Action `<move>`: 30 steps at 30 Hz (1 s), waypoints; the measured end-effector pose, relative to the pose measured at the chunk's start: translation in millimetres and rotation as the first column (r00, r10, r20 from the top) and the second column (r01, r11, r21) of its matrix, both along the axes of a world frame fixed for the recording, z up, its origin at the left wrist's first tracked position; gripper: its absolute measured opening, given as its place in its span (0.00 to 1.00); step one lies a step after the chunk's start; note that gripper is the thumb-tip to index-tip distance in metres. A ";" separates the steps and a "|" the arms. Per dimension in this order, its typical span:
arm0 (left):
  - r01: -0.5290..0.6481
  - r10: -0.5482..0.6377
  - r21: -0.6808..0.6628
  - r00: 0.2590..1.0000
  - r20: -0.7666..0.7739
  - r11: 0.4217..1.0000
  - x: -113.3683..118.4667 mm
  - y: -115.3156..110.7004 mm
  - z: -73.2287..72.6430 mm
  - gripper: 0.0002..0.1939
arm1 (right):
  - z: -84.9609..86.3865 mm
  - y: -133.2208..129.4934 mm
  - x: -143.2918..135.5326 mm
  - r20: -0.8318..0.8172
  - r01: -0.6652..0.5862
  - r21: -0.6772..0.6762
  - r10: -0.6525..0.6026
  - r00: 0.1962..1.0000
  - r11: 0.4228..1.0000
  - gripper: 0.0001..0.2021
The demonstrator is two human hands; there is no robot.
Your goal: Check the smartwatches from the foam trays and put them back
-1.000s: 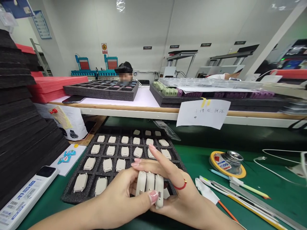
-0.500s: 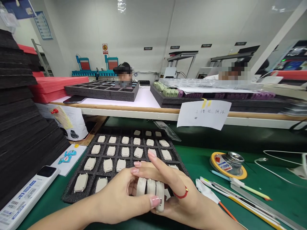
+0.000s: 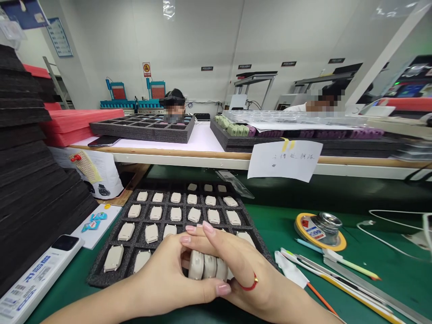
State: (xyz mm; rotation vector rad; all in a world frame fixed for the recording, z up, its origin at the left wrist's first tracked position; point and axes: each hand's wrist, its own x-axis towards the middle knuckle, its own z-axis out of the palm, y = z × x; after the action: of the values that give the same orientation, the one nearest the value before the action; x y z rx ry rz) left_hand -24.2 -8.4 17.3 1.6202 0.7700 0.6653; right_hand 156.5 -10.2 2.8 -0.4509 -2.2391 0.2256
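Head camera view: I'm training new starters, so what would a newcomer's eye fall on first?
Probably the left hand and right hand, low in the middle, cupped around a row of pale cases, with a red bracelet on the right wrist. Just beyond, a dark foam tray holds rows of similar cases. Bright red sheets at the left would likely catch the eye next.

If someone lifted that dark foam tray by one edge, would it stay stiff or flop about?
The foam tray might bend a little, being broad and foam-like, though its grid of dividers should stiffen it. It is probably light for its size. The pale casings look loose in its pockets, so a steep tilt could make them slide or tip.
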 end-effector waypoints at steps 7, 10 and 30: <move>-0.054 0.085 0.359 0.994 -0.070 0.932 -2.6 -4.4 5.4 0.23 | 4.3 -7.0 7.2 -0.141 0.056 -0.113 -0.072 0.987 0.992 0.48; -0.064 0.092 0.544 0.995 -0.025 0.837 -3.7 -4.4 4.3 0.23 | 3.9 -8.4 11.0 -0.272 0.027 -0.256 -0.099 0.957 0.966 0.40; -0.117 0.103 0.802 0.992 0.069 0.586 1.3 -0.3 1.2 0.24 | 9.9 -3.8 4.5 -0.287 -0.222 -0.858 -0.073 0.955 0.462 0.44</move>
State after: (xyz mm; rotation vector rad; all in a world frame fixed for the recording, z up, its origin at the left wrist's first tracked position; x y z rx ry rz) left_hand -22.9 -8.7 18.4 2.4038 0.5725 1.2449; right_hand 161.0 -13.9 12.7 -0.7950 -1.6696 1.4806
